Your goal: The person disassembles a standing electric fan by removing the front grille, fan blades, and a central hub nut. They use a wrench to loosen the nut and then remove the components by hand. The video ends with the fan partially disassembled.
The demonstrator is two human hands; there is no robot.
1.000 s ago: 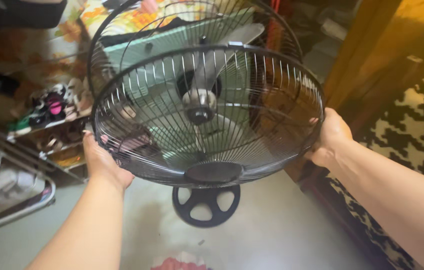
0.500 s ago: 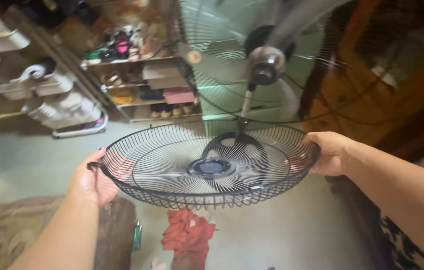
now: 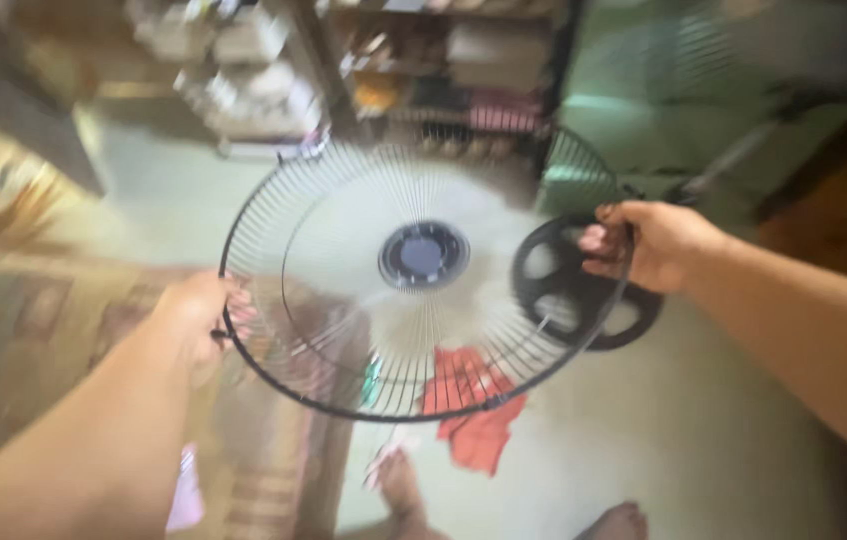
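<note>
From the head camera, blurred by motion, both hands hold a round black wire fan guard (image 3: pixel 424 290) out in front of the body, above the floor (image 3: pixel 644 440); the left hand (image 3: pixel 199 315) has its fingers curled around the rim at the guard's left edge; the right hand (image 3: pixel 649 245) is clenched on the rim at the opposite, right edge, fingertips hooked over the wire. The guard is tilted so its face looks up toward the camera, with a dark round hub (image 3: pixel 425 255) at its middle and thin wires fanning out to the rim.

Behind it, near the right hand, the black round fan base (image 3: pixel 584 295) stands on the floor; a red cloth (image 3: pixel 474 405) lies below the guard, and bare feet (image 3: pixel 504 500) show at the bottom edge; a shelf rack (image 3: pixel 444 70) stands further back, too blurred to read its contents.

The guard looks light but wide and springy; the thin wires would probably bend if squeezed, so the stiffer outer rim, gripped at two opposite points, seems the soundest hold.
</note>
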